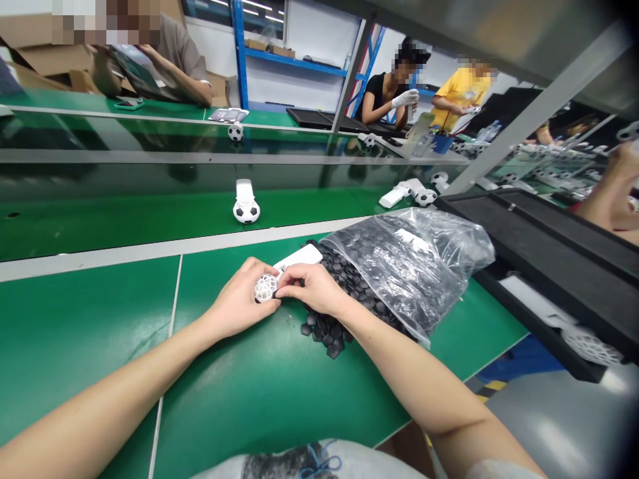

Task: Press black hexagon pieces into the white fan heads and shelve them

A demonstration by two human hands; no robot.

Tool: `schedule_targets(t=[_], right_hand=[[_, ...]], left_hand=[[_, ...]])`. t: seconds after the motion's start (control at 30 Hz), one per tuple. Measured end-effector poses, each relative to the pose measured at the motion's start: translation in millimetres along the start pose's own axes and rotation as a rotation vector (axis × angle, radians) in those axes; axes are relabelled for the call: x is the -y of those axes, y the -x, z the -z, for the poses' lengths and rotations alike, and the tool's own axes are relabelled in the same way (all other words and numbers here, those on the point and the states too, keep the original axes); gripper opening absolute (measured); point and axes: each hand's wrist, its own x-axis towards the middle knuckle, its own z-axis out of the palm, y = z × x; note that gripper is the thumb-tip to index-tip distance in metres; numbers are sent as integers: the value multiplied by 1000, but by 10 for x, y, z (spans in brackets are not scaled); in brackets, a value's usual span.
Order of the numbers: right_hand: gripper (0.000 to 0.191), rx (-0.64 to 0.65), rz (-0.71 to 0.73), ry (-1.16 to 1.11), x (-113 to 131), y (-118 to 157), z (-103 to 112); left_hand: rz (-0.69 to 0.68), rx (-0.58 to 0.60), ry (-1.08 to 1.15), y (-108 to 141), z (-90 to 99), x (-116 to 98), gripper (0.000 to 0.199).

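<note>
My left hand (245, 296) grips a white lattice ball head (265, 287), which has a long white handle (302, 256) pointing up and right. A dark patch shows on the lower rim of the ball. At its right side my right hand (314, 287) pinches a small black pentagon piece (277, 293), mostly covered by the fingertips. Close to my right wrist, a heap of black pentagon pieces (332, 332) spills from a clear plastic bag (424, 266) onto the green table (239, 392).
Beyond the pale table edge, a finished-looking white and black football-headed piece (246, 203) lies on the green conveyor (124, 229). More such pieces (412, 193) lie farther right. A black tray (549, 259) with white parts stands at right. Several co-workers sit or stand across the line.
</note>
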Motion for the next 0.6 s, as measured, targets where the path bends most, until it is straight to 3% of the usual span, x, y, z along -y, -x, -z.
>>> schedule_targets(t=[0.4,0.6], right_hand=[[4,-31,81,85,-5,-10,7],[10,-64,29,116,-19,-8,-31]], left_hand=[[20,-10,8,0,-12,-5,34],[25,-56,6,-5,-55,29,31]])
